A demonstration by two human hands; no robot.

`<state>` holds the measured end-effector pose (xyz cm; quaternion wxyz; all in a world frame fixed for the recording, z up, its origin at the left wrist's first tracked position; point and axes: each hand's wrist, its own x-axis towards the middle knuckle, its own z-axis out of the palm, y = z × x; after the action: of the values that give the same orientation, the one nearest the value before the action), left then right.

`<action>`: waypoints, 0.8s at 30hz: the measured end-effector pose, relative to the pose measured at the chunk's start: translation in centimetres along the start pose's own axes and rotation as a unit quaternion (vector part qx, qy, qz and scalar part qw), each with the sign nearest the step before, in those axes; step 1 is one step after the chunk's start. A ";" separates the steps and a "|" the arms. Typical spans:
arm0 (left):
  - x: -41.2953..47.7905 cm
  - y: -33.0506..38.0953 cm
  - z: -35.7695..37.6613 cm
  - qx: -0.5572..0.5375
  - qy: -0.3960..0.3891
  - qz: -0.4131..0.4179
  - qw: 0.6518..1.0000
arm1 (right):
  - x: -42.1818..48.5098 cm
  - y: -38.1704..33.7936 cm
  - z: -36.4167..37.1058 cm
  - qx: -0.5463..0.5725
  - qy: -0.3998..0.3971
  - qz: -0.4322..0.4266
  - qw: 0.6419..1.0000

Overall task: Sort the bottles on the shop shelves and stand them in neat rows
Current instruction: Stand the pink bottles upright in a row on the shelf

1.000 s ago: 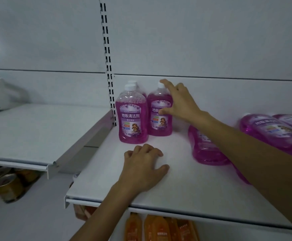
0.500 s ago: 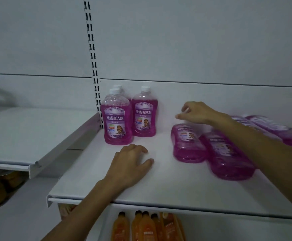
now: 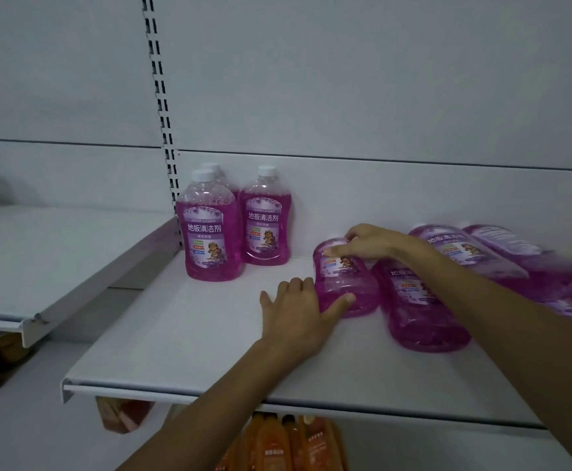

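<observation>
Three pink floor-cleaner bottles stand upright at the shelf's back left: a front one (image 3: 210,232), one (image 3: 266,222) to its right, and a third (image 3: 215,169) mostly hidden behind. Several more lie flat on the white shelf (image 3: 182,334) to the right. The nearest lying bottle (image 3: 344,283) has my right hand (image 3: 371,241) gripping its neck end, fingers curled over it. My left hand (image 3: 298,314) rests on the shelf with its fingers and thumb touching that bottle's base. Another lying bottle (image 3: 420,307) is beside it, under my right forearm.
Two more pink bottles (image 3: 475,246) lie at the far right, blurred. A lower white shelf (image 3: 40,260) sits to the left. Orange bottles (image 3: 278,443) stand on the shelf below. A slotted upright (image 3: 162,107) runs up the back panel.
My right hand has dropped onto the neck of the nearest lying bottle. My left hand has slid right along the shelf to that bottle's base.
</observation>
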<state>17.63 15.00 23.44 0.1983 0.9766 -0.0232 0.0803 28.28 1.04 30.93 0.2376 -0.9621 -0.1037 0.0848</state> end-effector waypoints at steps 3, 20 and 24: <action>-0.3 -0.5 -0.6 -0.013 0.019 0.028 0.999 | -0.6 -0.9 0.0 0.007 0.025 -0.037 0.999; -1.2 -6.6 -3.9 -0.299 -0.007 0.077 0.951 | -7.0 -4.2 1.7 0.131 0.095 -0.278 0.947; -2.2 -7.5 -3.5 -0.076 0.029 0.098 0.992 | -6.0 -4.7 2.9 0.168 0.106 -0.294 0.935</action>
<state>15.50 23.35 23.37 0.2637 0.9489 -0.1193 0.1258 21.16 5.01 31.30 0.4194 -0.8383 -0.3403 -0.0748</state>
